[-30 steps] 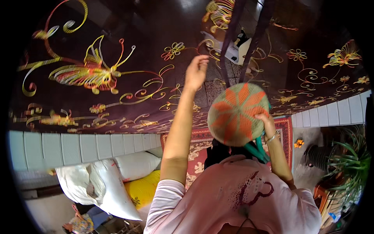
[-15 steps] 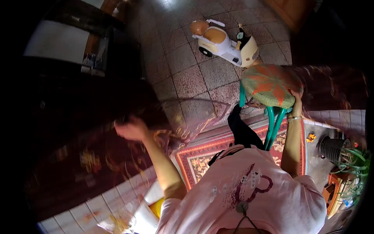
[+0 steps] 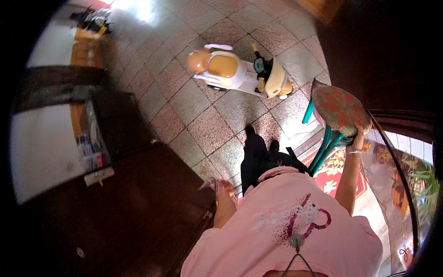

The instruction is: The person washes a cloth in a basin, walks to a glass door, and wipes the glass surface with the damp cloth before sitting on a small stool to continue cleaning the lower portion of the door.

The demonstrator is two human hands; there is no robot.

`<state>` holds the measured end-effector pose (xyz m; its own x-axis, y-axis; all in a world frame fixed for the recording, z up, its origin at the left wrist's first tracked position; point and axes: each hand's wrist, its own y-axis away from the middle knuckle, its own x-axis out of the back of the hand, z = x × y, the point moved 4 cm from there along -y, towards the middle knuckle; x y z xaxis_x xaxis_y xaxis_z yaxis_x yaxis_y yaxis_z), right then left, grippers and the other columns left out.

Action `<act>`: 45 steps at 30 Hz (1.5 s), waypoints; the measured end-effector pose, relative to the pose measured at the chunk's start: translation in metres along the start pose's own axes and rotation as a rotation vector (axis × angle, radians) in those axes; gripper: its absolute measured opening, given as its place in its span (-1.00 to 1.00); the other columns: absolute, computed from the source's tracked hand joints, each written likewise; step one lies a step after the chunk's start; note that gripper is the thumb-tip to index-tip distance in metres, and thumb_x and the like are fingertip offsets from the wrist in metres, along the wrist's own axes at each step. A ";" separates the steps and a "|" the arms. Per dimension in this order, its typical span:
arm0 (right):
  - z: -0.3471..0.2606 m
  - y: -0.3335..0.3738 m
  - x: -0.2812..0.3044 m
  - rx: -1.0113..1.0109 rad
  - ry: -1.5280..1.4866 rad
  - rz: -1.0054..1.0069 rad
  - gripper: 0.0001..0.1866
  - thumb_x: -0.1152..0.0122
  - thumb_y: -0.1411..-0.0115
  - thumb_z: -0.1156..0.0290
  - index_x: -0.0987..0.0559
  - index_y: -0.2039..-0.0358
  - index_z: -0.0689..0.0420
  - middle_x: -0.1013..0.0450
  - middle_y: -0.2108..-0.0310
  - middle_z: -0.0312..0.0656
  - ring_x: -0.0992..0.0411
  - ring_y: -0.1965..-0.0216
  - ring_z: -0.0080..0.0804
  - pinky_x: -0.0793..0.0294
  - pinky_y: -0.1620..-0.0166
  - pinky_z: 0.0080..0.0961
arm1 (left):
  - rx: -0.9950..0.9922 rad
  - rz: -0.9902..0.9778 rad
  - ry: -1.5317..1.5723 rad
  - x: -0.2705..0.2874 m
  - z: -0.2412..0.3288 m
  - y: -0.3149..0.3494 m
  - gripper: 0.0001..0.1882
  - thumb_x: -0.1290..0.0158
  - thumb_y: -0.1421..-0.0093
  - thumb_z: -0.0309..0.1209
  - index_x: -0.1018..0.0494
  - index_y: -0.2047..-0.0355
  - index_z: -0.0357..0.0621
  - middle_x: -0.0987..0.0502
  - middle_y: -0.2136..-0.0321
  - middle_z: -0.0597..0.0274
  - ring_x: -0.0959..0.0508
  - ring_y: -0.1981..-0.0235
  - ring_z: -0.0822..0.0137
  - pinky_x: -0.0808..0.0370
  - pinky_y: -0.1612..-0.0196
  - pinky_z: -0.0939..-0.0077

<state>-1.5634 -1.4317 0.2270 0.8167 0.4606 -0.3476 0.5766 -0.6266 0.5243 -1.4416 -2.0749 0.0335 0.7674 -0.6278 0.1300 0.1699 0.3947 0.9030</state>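
Nearest, the left hand (image 3: 220, 187) hangs by a dark wooden cabinet (image 3: 138, 207), fingers loosely spread and holding nothing. The right hand (image 3: 358, 134) grips one round stool (image 3: 340, 111), woven orange-and-green seat on teal metal legs, raised above the patterned rug (image 3: 337, 173). Farther off, one white-and-yellow plastic ride-on scooter (image 3: 240, 74) stands on speckled floor tiles (image 3: 203, 120).

- Small packages and bottles (image 3: 90, 147): a cluster on the top of the dark cabinet at left, near its front edge; shapes blurred, one clear and upright, one with a red patch.
- Pale flat rectangular pack (image 3: 99, 176): lies just below that cluster, at the cabinet's lower corner, tilted; off-white, its surface too blurred to read as label or box.
- Heap of small objects (image 3: 92, 21): far upper left on the floor; dark with a yellow spot, kind cannot be told.
- No signs or screens appear.
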 end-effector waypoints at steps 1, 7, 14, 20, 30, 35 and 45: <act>-0.003 -0.007 0.005 0.015 0.004 0.033 -0.54 -0.15 0.00 0.36 -0.40 0.04 0.13 -0.39 0.07 -0.25 -0.35 0.07 -0.32 -0.34 0.00 -0.40 | 0.029 -0.035 0.051 -0.028 0.014 -0.013 -0.53 0.11 -0.12 -0.14 -0.28 0.03 -0.16 -0.44 0.14 0.09 -0.43 0.11 0.15 -0.36 0.06 0.28; 0.002 -0.038 0.004 -0.078 -0.088 0.227 -0.58 -0.14 0.00 0.31 -0.45 0.09 0.15 -0.41 0.10 -0.20 -0.38 0.10 -0.25 -0.39 0.03 -0.33 | -0.049 -0.371 -0.041 -0.250 0.115 -0.079 -0.56 0.16 -0.19 -0.13 -0.25 -0.02 -0.06 -0.44 0.12 0.16 -0.44 0.10 0.26 -0.38 0.05 0.34; 0.040 -0.053 0.011 -0.052 -0.061 0.457 -0.54 -0.16 0.00 0.21 -0.44 0.06 0.07 -0.40 0.08 -0.22 -0.35 0.05 -0.23 -0.33 -0.01 -0.25 | -0.006 -0.606 -0.720 -0.497 0.111 -0.024 -0.60 0.05 -0.16 -0.13 -0.30 0.05 -0.03 -0.45 0.18 0.22 -0.44 0.17 0.34 -0.42 0.15 0.32; 0.083 -0.070 0.028 -0.202 -0.096 0.627 -0.54 -0.18 0.01 0.26 -0.43 0.05 0.06 -0.40 0.07 -0.23 -0.36 0.06 -0.24 -0.39 0.03 -0.27 | -0.127 -0.436 -1.042 -0.611 0.091 -0.071 -0.39 -0.02 -0.12 -0.10 -0.16 -0.11 -0.07 -0.36 0.03 0.13 -0.37 0.04 0.25 -0.32 0.02 0.25; 0.146 -0.067 -0.024 -0.358 -0.113 0.723 -0.53 -0.13 0.04 0.31 -0.40 0.07 0.13 -0.40 0.14 -0.24 -0.38 0.11 -0.27 -0.38 0.05 -0.34 | -0.265 -0.464 -1.197 -0.736 0.088 -0.096 -0.54 -0.13 0.00 -0.36 -0.34 0.10 -0.31 -0.45 0.27 0.18 -0.44 0.27 0.29 -0.36 0.20 0.37; 0.193 -0.101 -0.050 -0.405 -0.077 0.732 -0.64 -0.11 0.01 0.30 -0.46 0.16 0.11 -0.43 0.21 -0.29 -0.40 0.17 -0.36 -0.42 0.14 -0.39 | -0.224 -0.351 -0.809 -0.730 0.121 -0.160 -0.72 -0.05 0.09 -0.53 -0.43 0.29 -0.26 -0.45 0.39 0.27 -0.43 0.39 0.33 -0.36 0.32 0.43; 0.239 -0.148 -0.109 -0.412 -0.200 0.831 -0.80 -0.09 -0.04 0.35 -0.47 0.29 0.10 -0.40 0.37 -0.29 -0.39 0.28 -0.43 -0.40 0.19 -0.44 | -0.460 -0.805 -1.086 -0.843 0.138 -0.128 -0.73 -0.14 0.11 -0.49 -0.38 0.35 -0.16 -0.46 0.40 0.31 -0.44 0.33 0.42 -0.34 0.19 0.53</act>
<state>-1.7321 -1.5395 0.0021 0.9729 -0.1729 0.1538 -0.2137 -0.4166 0.8836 -2.1962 -1.6889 -0.1354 -0.4433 -0.8920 0.0882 0.6678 -0.2630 0.6964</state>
